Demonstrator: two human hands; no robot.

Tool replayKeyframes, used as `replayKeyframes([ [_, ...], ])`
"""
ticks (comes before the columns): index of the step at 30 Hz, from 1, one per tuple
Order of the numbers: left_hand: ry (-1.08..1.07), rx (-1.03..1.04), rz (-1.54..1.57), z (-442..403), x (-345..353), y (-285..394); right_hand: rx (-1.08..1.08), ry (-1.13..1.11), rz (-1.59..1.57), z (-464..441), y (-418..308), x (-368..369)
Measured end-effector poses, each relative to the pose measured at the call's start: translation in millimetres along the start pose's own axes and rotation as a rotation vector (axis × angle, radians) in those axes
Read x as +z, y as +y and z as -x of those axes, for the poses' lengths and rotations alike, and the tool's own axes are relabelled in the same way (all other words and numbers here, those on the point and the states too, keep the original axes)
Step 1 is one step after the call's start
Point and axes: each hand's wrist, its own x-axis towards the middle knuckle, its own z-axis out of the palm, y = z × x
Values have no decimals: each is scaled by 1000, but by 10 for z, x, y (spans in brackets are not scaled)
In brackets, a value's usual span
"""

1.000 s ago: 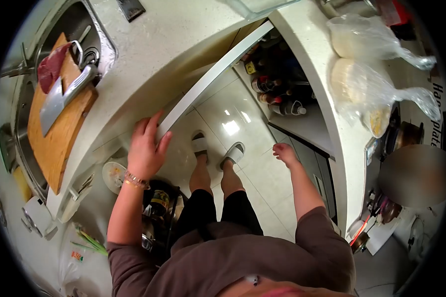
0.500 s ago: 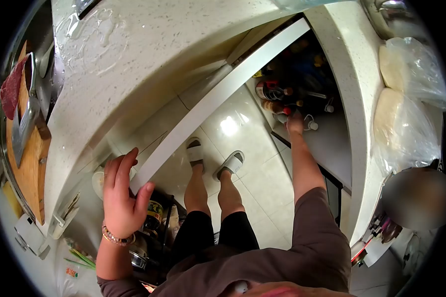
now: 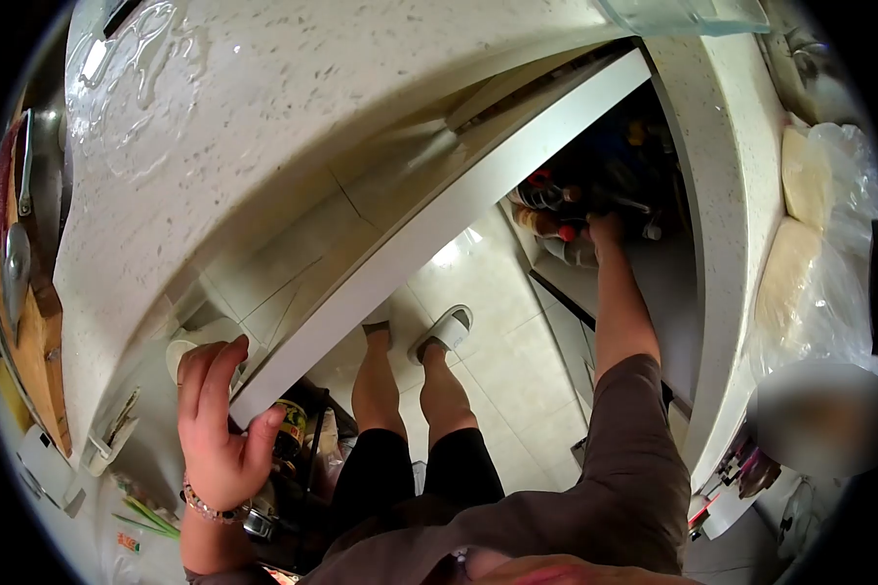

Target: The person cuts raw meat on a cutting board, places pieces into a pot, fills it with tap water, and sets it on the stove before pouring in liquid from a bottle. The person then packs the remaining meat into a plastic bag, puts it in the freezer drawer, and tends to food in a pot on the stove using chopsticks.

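My left hand [image 3: 219,424], with a beaded bracelet on its wrist, grips the free end of an open white cabinet door [image 3: 439,234], thumb on one side and fingers on the other. My right hand [image 3: 605,230] reaches into the dark cabinet, where shadow hides its fingers. Beside it a clear bottle [image 3: 573,253] lies or leans; whether the hand touches it I cannot tell. Close by are a dark bottle [image 3: 541,196] and a brownish bottle with a red cap [image 3: 566,233]. A small white cap [image 3: 652,233] shows to the right.
A speckled countertop [image 3: 263,88] with spilled water curves over the cabinet. On the left lie a cutting board [image 3: 44,370], a metal utensil [image 3: 15,273] and raw meat. Bagged pale items [image 3: 800,263] stand at the right. My feet in slippers [image 3: 446,331] are on the tiles below.
The view has shifted. My left hand stays on the door's end. My right hand has moved slightly deeper among the bottles, and the clear bottle beside it shows more plainly.
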Motion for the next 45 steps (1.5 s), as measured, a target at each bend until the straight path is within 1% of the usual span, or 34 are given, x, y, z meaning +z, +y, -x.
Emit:
replayKeyframes([
  [1, 4, -7, 0, 0, 4, 7, 29, -30, 73, -57, -3, 22],
  [3, 10, -24, -3, 6, 9, 18, 37, -19, 116, -124, 22, 95],
  [5, 0, -24, -2, -1, 7, 22, 7, -27, 206, -203, 76, 161],
  [7, -8, -26, 0, 0, 7, 25, -64, -54, 343, -388, 202, 196],
  [9, -12, -28, 3, 6, 15, 21, -208, -8, 523, -893, 620, 336],
  [11, -10, -21, -6, 16, 20, 9, -264, 22, 588, -1084, 728, 398],
  [12, -10, -17, -11, 17, 22, 5, -246, 27, 565, -1090, 738, 415],
  [14, -8, -30, -2, 6, 19, 15, -225, 60, 676, -992, 640, 421],
  [15, -12, -37, 4, 9, 20, 17, -218, 86, 811, -714, 387, 351],
  [17, -8, -35, -10, 18, 28, 9, -191, 44, 869, -700, 404, 328],
  [18, -6, -32, -16, 23, 27, 8, -173, -20, 789, -926, 585, 368],
  [20, -6, -38, -12, 28, 32, 12, -144, -63, 747, -1090, 685, 390],
  [21, -6, -40, -9, 32, 33, 13, -131, -44, 785, -1108, 709, 421],
  [23, -8, -54, -2, 32, 28, 15, -134, -21, 758, -1159, 752, 407],
  [24, -10, -62, 2, 34, 25, 21, -154, -18, 694, -1158, 773, 413],
  [26, -15, -60, -4, 26, 15, 31, -101, 6, 485, -1147, 820, 361],
  [27, -18, -59, -6, 22, 7, 33, -26, 28, 341, -739, 521, 266],
  [29, -23, -57, -3, 16, -2, 24, 59, 13, 164, -315, 195, 83],
  [31, -25, -57, 5, 10, -14, 15, 80, -62, 98, -148, 73, -34],
  [34, -19, -52, 28, 1, -22, 16, 109, -42, 92, 132, -126, -194],
  [36, -8, -48, 43, 7, -17, -2, -15, 32, 281, -292, 312, -141],
  [38, -9, -44, 45, 9, -26, -13, -77, 68, 385, -366, 420, -157],
  [40, -13, -34, 48, 0, -47, -17, -107, 84, 448, -248, 339, -208],
  [42, -16, -19, 50, -14, -57, -19, -196, 135, 604, -181, 281, -244],
  [44, -22, -3, 37, -14, -64, -34, -206, 131, 668, -134, 263, -277],
  [45, -26, 4, 30, -13, -62, -36, -157, 94, 630, 9, 142, -314],
])
